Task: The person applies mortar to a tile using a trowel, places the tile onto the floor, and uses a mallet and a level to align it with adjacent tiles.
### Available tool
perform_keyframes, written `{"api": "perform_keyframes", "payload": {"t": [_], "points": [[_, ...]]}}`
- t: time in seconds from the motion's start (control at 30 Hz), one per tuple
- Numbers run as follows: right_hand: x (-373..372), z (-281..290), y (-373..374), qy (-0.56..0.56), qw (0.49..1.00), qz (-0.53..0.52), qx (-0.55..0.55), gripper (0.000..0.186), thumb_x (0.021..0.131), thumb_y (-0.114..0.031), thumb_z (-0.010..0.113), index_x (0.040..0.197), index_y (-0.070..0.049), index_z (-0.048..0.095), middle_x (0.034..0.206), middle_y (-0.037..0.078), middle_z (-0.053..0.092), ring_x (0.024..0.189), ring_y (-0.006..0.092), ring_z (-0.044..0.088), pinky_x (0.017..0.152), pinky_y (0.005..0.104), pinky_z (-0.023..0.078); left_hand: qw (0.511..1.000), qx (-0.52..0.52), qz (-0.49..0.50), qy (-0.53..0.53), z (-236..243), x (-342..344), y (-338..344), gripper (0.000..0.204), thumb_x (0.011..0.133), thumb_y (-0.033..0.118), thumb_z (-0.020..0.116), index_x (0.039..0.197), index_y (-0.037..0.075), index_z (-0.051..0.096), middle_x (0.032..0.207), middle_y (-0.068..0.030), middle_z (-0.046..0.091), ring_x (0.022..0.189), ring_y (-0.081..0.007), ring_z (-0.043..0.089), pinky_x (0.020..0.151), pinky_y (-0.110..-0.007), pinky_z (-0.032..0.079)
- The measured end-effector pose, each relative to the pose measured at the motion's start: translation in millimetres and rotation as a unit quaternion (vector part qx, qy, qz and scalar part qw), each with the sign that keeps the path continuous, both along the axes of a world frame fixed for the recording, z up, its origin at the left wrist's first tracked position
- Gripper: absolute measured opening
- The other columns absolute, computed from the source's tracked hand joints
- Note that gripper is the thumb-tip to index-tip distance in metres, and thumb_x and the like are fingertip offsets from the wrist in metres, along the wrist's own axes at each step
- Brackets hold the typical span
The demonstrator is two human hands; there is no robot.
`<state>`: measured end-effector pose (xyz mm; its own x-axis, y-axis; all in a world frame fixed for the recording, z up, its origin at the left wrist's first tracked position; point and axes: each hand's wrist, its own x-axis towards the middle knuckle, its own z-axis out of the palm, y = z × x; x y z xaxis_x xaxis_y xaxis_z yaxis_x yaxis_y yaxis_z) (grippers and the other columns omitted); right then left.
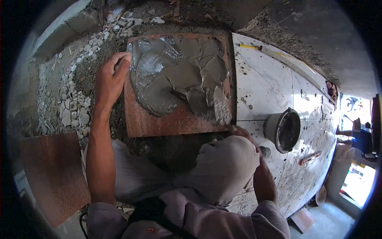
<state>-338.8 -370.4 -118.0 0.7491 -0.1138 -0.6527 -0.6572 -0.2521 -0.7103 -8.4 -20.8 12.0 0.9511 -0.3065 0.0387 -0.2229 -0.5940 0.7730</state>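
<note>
A square reddish-brown tile [137,117] lies back side up before my knees. Wet grey mortar [171,75] covers most of it, leaving a bare strip along the near edge and lower left corner. My left hand [114,71] is closed at the tile's upper left edge, thumb and fingers pinching it. Beyond my right knee, my right hand [241,132] is closed around a trowel [221,106]; the knee hides much of this hand and the handle. The trowel's mortar-smeared blade rests at the right side of the mortar, near the tile's lower right corner.
White tiles [262,79] spattered with mortar cover the floor at right, bearing a bucket [283,130], a small red level [310,158] and a long straightedge [292,63]. Rubble [75,109] lies at left. Another brown tile [55,175] leans at lower left.
</note>
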Motion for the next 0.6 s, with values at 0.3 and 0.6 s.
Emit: {"api": "perform_keyframes", "payload": {"t": [0.3,0.6], "points": [[119.5,-57.3,-89.7,-0.144,0.959,0.181,-0.162,0.031,0.089,-0.022,0.052,0.113,-0.003,0.057,0.098,0.016,0.061,0.087,0.0235,0.06,0.076,0.0391,0.049,1.0,-0.014,-0.003,-0.002,-7.9,4.7,7.1,0.033,0.094,0.03,0.054,0.113,0.004,0.061,0.097,-0.0093,0.067,0.087,-0.0174,0.063,0.078,-0.03,0.048],[65.9,-10.1,-86.2,0.041,0.968,0.245,-0.04,0.022,0.091,-0.023,0.051,0.098,-0.005,0.06,0.073,0.004,0.059,0.057,0.0131,0.057,0.05,0.0305,0.047,1.0,0.023,-0.008,-0.006,-2.2,0.5,3.2,0.03,0.095,0.024,0.052,0.115,0.004,0.061,0.101,-0.0087,0.067,0.094,-0.0172,0.063,0.081,-0.03,0.049]]}}
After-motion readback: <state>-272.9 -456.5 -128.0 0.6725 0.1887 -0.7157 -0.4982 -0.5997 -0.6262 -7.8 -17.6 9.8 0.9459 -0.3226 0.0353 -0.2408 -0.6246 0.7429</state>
